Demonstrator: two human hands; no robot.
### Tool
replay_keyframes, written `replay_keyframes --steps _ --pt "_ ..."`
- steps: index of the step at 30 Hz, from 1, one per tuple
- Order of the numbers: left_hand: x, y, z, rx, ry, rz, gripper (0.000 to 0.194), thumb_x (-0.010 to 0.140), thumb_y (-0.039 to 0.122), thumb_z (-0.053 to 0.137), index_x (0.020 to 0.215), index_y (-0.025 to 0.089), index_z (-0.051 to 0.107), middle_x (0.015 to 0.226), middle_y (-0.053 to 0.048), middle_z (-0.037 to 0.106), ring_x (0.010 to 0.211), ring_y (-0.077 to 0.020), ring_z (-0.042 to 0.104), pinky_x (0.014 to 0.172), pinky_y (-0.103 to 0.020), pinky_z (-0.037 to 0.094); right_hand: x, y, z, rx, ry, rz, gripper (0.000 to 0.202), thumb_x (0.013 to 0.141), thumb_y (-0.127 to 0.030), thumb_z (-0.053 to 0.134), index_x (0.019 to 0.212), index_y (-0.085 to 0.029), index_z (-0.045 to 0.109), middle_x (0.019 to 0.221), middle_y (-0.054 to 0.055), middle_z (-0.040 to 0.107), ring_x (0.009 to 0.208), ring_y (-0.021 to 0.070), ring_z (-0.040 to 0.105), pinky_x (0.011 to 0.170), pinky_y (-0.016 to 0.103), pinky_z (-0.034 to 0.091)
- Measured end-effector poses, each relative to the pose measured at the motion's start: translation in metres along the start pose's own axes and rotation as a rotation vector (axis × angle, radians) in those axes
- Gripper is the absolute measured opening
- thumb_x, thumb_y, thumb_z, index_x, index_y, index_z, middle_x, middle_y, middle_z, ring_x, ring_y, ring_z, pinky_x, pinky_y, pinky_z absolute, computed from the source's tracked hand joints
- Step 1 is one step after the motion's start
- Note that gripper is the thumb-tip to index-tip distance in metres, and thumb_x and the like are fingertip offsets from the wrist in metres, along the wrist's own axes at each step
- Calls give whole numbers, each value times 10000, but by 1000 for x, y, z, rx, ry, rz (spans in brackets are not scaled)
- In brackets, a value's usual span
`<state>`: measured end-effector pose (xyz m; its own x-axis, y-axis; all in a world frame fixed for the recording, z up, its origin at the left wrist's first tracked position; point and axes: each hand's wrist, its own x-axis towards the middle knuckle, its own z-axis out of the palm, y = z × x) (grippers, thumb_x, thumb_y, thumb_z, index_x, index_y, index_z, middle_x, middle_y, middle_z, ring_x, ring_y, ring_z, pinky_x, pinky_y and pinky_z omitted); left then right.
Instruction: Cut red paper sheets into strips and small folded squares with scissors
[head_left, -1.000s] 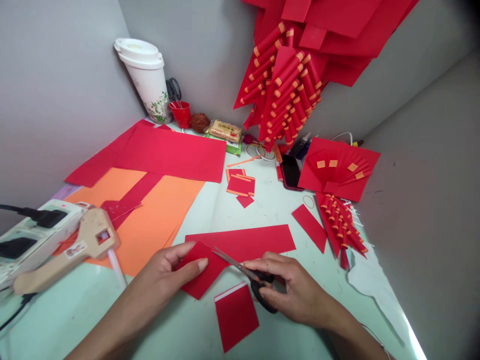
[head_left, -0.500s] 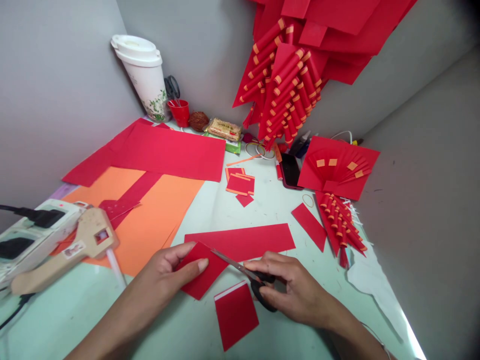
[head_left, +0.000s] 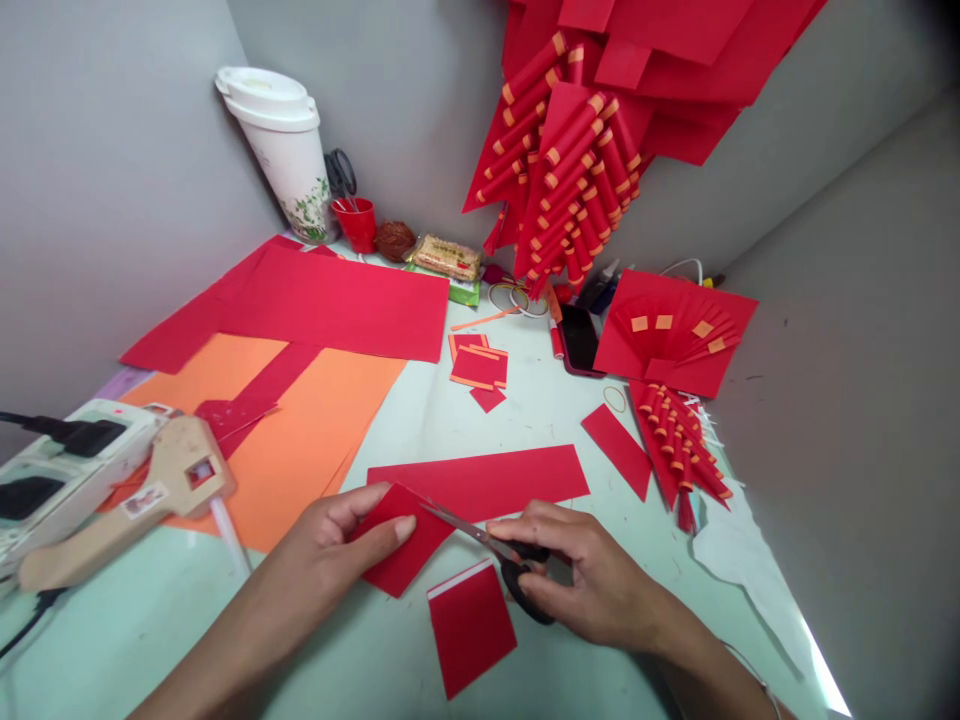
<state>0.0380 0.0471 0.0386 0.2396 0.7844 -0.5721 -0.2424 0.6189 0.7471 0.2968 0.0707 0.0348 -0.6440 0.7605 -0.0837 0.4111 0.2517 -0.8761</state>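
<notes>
Left hand [head_left: 330, 555]: thumb on top and fingers curled beneath a small red paper piece [head_left: 401, 540], pinching it at its left edge. The piece is matte, flat, roughly diamond-shaped as seen, lying low over the pale green table [head_left: 135, 620] near the front edge.

Right hand [head_left: 592, 585]: closed around the black loop handles of the scissors [head_left: 491, 555], fingers through the loops. Thin metal blades point left and meet the right edge of the held piece; blades appear nearly closed at the paper, exact gap cannot be told.

Just below the blades: a loose red square [head_left: 471, 625] with a narrow white strip along its top edge, flat on the table, apart from the held piece. Just behind the hands: a long red strip [head_left: 487, 480], trapezoid ends, smooth card. To its right, a smaller red parallelogram offcut [head_left: 619, 450].

Left side: tan plastic glue gun [head_left: 127, 505] lying on its side, clear stick protruding from the rear, resting against a white power strip [head_left: 52, 475] with black plugs. Orange sheets [head_left: 300, 450] overlapped by large red sheets [head_left: 322, 300].

Back corner: white lidded paper cup [head_left: 281, 150] with leaf print, small red cup [head_left: 358, 225]. On the wall and at right: bundles of red paper tubes [head_left: 570, 180] banded orange at the ends, cylindrical, tightly rolled. A dark phone [head_left: 579, 340] lies flat beside them.
</notes>
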Motion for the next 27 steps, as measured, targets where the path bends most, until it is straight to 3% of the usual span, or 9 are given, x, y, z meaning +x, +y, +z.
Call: replay_keyframes --steps 16,27 --pt "-5 4 9 30 79 13 353 707 367 804 1042 259 779 902 -59 803 738 -289 744 679 -365 581 0 1 1 19 6 -10 467 821 -90 576 1253 -243 672 843 12 617 744 146 554 691 270 447" --pt "2 -9 -9 -30 46 -9 283 804 289 733 1085 261 749 925 -50 803 736 -235 743 671 -307 576 8 15 3 215 160 262 440 820 -188 582 1251 -229 659 843 6 534 731 150 519 667 280 443"
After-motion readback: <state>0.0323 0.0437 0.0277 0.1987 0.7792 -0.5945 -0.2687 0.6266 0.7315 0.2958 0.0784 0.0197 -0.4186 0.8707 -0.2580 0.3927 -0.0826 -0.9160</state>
